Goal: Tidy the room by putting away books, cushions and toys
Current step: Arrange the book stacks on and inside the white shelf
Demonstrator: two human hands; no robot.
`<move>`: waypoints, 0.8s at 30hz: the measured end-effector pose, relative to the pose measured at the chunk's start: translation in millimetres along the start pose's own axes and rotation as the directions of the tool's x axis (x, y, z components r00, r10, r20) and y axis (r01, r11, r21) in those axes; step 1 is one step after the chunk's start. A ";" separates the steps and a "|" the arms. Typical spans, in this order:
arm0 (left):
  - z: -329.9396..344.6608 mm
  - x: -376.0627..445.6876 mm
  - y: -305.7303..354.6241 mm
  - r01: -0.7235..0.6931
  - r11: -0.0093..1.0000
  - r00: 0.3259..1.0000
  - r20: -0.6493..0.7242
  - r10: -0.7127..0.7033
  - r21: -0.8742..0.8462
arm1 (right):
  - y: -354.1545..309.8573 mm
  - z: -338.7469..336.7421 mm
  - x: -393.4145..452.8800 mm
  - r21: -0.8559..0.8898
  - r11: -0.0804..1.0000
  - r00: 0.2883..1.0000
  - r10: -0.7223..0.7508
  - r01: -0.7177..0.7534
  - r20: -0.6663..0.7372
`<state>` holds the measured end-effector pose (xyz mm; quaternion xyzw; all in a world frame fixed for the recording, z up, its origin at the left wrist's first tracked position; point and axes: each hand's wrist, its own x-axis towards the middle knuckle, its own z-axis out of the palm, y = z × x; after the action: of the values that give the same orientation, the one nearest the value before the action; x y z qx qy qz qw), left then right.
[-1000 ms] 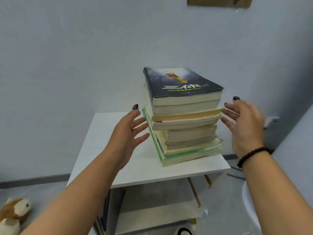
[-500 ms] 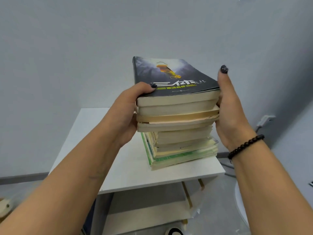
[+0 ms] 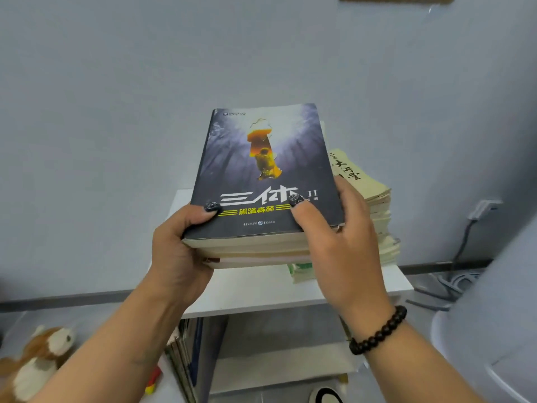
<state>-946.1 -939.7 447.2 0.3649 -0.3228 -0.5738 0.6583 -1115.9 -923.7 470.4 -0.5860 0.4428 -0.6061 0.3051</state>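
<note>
Head view: left hand (image 3: 177, 251) and right hand (image 3: 345, 251) grip top books (image 3: 261, 181), now lifted off remaining stack (image 3: 374, 216) on shelf (image 3: 261, 289); shelving likely next.

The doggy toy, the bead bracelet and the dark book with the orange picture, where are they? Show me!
Plush dog toy (image 3: 40, 362): head view, on its brown-and-white body.
Bead bracelet (image 3: 379, 333): head view, on the beads across the wrist.
Dark book (image 3: 261, 170): head view, on the middle of its front cover.
</note>
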 end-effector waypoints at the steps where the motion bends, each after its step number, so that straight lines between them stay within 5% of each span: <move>1: -6.6 -2.8 1.4 0.009 1.000 0.999 -0.031 -0.009 -0.003 | -0.8 6.1 -2.4 -0.005 1.000 1.000 -0.009 0.009 0.020; 8: -68.1 -6.2 13.8 0.110 0.989 0.978 -0.188 -0.090 0.102 | 19.5 57.0 -18.1 0.016 0.994 0.974 0.101 -0.107 0.202; 18: -96.1 17.5 13.4 0.305 0.915 0.937 -0.256 -0.238 0.264 | 56.7 91.3 -4.5 -0.071 0.939 0.897 0.343 -0.337 0.277; 22: -89.3 36.6 24.5 0.344 0.785 0.937 -0.241 -0.252 0.515 | 58.5 78.7 1.1 -0.146 0.908 0.838 0.418 -0.391 0.350; 24: -76.4 43.7 34.8 0.285 0.655 0.956 -0.256 -0.142 0.700 | 45.9 59.8 6.9 -0.195 0.886 0.782 0.463 -0.420 0.418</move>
<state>-857.7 -972.0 437.0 0.6821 -0.4187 -0.4358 0.4118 -1065.0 -959.9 427.7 -0.6040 0.5111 -0.3433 0.5060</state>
